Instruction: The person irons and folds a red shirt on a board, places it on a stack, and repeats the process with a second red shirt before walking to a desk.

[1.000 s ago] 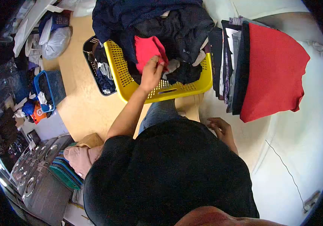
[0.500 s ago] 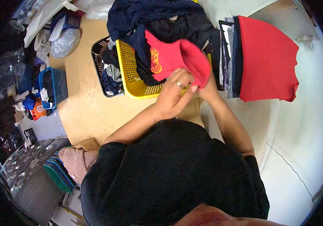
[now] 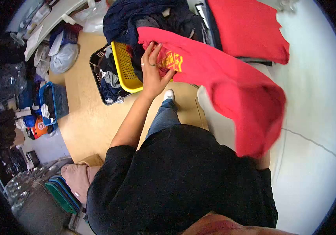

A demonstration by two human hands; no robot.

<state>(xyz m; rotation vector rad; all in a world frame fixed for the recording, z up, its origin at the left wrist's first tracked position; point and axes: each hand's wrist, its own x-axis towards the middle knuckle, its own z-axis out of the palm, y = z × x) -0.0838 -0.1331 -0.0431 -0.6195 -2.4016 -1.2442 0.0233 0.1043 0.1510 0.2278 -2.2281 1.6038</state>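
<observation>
My left hand (image 3: 151,72) grips a red T-shirt (image 3: 230,86) with a yellow print, close to the print. The shirt stretches through the air from the yellow laundry basket (image 3: 124,64) toward the right and hangs down over my right arm. My right hand is hidden under the cloth at that raised right end; only a bit of forearm (image 3: 264,161) shows. A heap of dark clothes (image 3: 144,15) fills the yellow basket.
A folded red garment (image 3: 250,31) tops a stack on the white table (image 3: 317,98). A black basket (image 3: 96,76) of clothes stands beside the yellow one, a blue basket (image 3: 60,98) farther left. White plastic bags (image 3: 62,56) lie on the wooden floor (image 3: 85,117).
The red T-shirt came out of the yellow basket, was taken in both hands, and is now spread wide to the right. The view has tilted toward the floor.
</observation>
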